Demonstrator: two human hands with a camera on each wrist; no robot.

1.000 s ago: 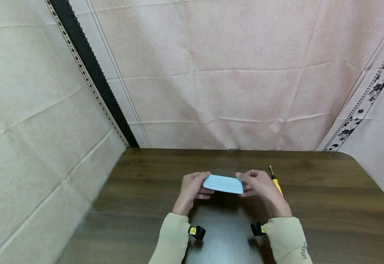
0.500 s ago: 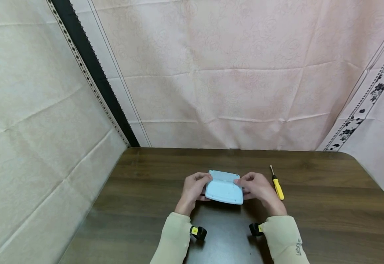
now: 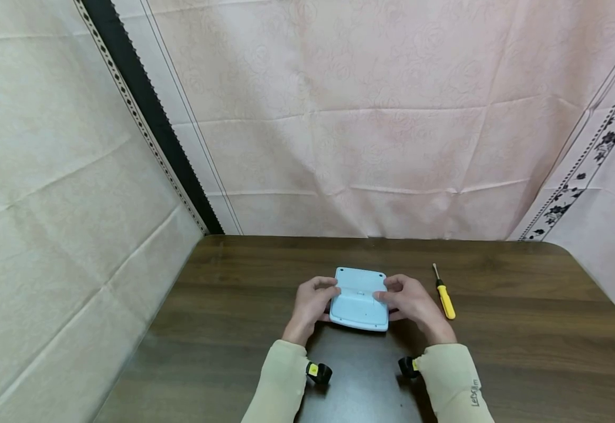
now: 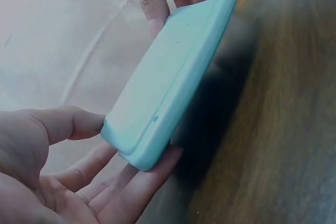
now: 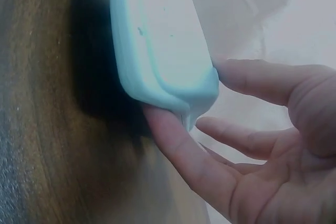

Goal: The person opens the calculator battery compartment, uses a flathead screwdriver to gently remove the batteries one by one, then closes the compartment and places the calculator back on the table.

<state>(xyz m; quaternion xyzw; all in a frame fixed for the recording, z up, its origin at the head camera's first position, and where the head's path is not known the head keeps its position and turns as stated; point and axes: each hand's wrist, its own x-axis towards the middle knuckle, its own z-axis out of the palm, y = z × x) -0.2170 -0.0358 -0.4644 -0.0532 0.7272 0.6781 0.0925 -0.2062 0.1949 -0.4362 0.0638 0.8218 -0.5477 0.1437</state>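
Observation:
Between my two hands is a light blue plastic device point(image 3: 359, 308), flat with rounded corners, like the back of a calculator. Small dark holes dot its corners and a step crosses its middle. My left hand point(image 3: 311, 305) grips its left edge, thumb on the upper face and fingers beneath. On the opposite edge my right hand point(image 3: 412, 304) holds it the same way. In the left wrist view the device point(image 4: 163, 77) appears raised off the table; the right wrist view shows its thick rounded end point(image 5: 168, 72). Its underside is hidden.
A screwdriver point(image 3: 446, 301) with a yellow handle lies on the brown wooden table point(image 3: 254, 282), just right of my right hand. Pale patterned cloth point(image 3: 381, 117) hangs behind the table's far edge, and more cloth point(image 3: 64, 235) stands at the left.
The device has tilted so that its broad back face shows, where earlier only a narrow part was visible. Both hands keep their grip, and the right has shifted slightly, uncovering the screwdriver.

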